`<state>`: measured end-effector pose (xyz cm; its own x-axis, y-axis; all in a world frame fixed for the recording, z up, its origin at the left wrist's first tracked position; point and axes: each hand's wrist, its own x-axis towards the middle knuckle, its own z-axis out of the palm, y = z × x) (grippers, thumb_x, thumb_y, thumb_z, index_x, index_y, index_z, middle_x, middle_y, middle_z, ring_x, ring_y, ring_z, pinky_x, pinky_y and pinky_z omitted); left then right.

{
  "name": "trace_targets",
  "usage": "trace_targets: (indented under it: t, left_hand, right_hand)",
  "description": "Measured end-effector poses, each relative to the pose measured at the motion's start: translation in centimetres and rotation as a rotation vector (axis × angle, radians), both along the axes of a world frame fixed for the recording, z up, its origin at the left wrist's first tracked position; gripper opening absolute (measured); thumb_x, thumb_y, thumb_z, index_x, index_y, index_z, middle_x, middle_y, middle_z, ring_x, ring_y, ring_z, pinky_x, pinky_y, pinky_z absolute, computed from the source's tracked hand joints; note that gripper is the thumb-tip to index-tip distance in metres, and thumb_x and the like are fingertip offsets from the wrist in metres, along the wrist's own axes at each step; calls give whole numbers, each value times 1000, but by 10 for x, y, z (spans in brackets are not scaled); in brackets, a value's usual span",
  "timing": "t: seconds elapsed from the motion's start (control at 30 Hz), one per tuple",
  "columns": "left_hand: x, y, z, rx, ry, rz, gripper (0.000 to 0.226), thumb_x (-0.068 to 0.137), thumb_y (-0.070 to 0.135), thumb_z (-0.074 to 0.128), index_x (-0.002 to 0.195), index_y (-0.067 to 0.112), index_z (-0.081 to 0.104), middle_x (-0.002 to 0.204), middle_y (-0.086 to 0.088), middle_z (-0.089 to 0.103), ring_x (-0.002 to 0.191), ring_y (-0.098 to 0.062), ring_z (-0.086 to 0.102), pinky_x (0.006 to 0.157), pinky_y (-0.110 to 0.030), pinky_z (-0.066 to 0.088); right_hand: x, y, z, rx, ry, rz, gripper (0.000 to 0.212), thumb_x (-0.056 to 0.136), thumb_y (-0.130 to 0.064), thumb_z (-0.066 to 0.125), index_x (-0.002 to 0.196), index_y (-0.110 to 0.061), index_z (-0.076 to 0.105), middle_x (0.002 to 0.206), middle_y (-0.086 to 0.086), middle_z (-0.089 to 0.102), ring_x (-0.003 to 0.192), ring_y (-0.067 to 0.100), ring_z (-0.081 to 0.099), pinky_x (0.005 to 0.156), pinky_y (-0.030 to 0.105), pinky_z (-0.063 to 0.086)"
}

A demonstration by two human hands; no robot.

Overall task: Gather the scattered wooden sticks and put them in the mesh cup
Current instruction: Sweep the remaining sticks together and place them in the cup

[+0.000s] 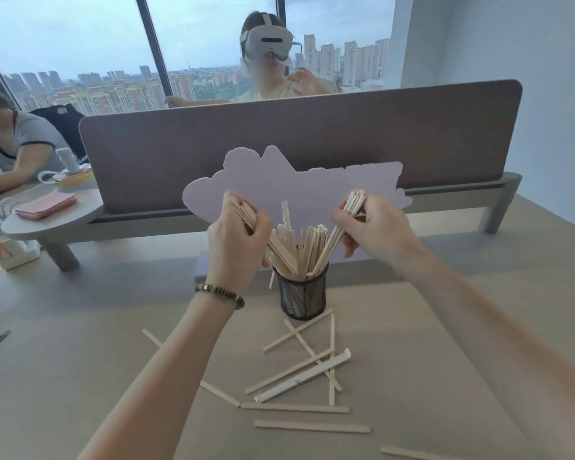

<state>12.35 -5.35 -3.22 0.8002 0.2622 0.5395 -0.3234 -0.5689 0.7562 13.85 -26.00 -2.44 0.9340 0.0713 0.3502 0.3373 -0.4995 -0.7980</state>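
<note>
A: Start at the left. What is the left hand (pixel 238 240) doing?

B: It is closed around a bundle of sticks (pixel 281 250), slanting down to the right into the cup (pixel 302 295). The lower ends look to be at or inside the rim; I cannot tell how deep.

A: And the risk there?

B: One stick (pixel 271 279) hangs outside the cup's left wall. If the hand lets go before the ends are past the rim, more may slide down the outside onto the table (pixel 80 327).

A: The cup itself?

B: Black mesh, upright, already crowded with sticks fanning out at different angles. It looks light and top-heavy. A sideways push from either bundle could tip it, I think, and spill everything.

A: Then the right hand (pixel 375 227).

B: Also gripping a second bundle (pixel 341 224), leaning down to the left into the cup. Both bundles converge on one small mouth, so they may jam against each other or against sticks already standing there.

A: Anything left below?

B: Yes, loose sticks (pixel 296 408) lie crossed on the table just in front of the cup, with a paper-wrapped one (pixel 304 376) among them. A toppled cup would land right on that pile.
</note>
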Motion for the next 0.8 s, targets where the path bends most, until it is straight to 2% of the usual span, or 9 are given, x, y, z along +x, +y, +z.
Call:
trace_targets:
  t: [0.07, 0.2, 0.27, 0.37, 0.4, 0.5, 0.57, 0.67, 0.8]
  left_hand:
    - [8, 0, -9, 49, 23, 4, 15, 89, 21, 58, 87, 12, 45, 59, -10, 63, 44, -20, 60, 47, -26, 47]
    - [18, 1, -25, 177, 101, 38, 20, 88, 31, 62, 97, 16, 54, 76, -1, 60, 68, -17, 55, 56, -21, 33]
    - [18, -1, -33, 220, 128, 66, 28, 88, 39, 61, 109, 20, 56, 92, 0, 56, 75, -14, 51, 61, -20, 26]
    - [17, -4, -38, 183, 152, 32, 37, 89, 40, 61, 122, 26, 54, 105, 1, 48, 75, 3, 48, 64, -16, 27]
    - [16, -5, -37, 185, 163, 16, 40, 90, 39, 61, 126, 28, 52, 109, 2, 47, 76, 4, 47, 66, -15, 27]
    - [19, -6, -37, 196, 229, -40, 51, 91, 34, 61, 138, 27, 45, 117, 1, 47, 89, -7, 45, 72, -13, 26]
    - [22, -6, -43, 219, 296, -81, 57, 90, 33, 62, 142, 27, 41, 119, -3, 52, 101, -14, 48, 80, -16, 28]
    - [24, -8, -54, 229, 325, -120, 62, 88, 33, 63, 144, 26, 38, 122, -2, 62, 120, -23, 52, 89, -27, 38]
    - [21, -9, -51, 198, 348, -116, 84, 86, 43, 67, 153, 20, 23, 145, -5, 49, 135, -23, 44, 108, -34, 35]
  right_hand:
    - [6, 1, -5, -107, 22, 21, 24, 97, -29, 58, 85, -8, 61, 62, 5, 70, 51, 17, 69, 54, 20, 51]
    - [17, 8, -20, -230, 1, 49, 36, 94, -37, 62, 73, -8, 56, 62, 7, 64, 48, 14, 61, 52, 26, 46]
    - [20, 13, -30, -287, -43, 38, 35, 91, -34, 66, 73, -5, 58, 71, 11, 63, 61, 20, 56, 53, 18, 37]
    - [23, 15, -41, -247, -82, 7, 26, 85, -30, 74, 87, -10, 57, 77, 2, 60, 67, 15, 53, 57, 10, 37]
    - [23, 14, -43, -207, -103, -2, 30, 83, -30, 77, 95, -15, 54, 82, -2, 59, 68, 11, 53, 60, 8, 38]
    - [24, 13, -49, -180, -216, 21, 58, 80, -28, 80, 128, -16, 49, 108, -4, 57, 88, 9, 54, 75, 10, 35]
    - [23, 12, -51, -235, -248, 65, 65, 85, -27, 76, 141, -17, 45, 122, -2, 56, 108, 13, 55, 91, 25, 42]
    - [19, 11, -53, -306, -243, 105, 53, 94, -26, 64, 143, -16, 48, 137, -1, 56, 124, 17, 54, 101, 41, 48]
    - [12, 10, -53, -351, -194, 119, 49, 100, -28, 53, 147, -16, 45, 148, -2, 50, 128, 17, 54, 107, 40, 44]
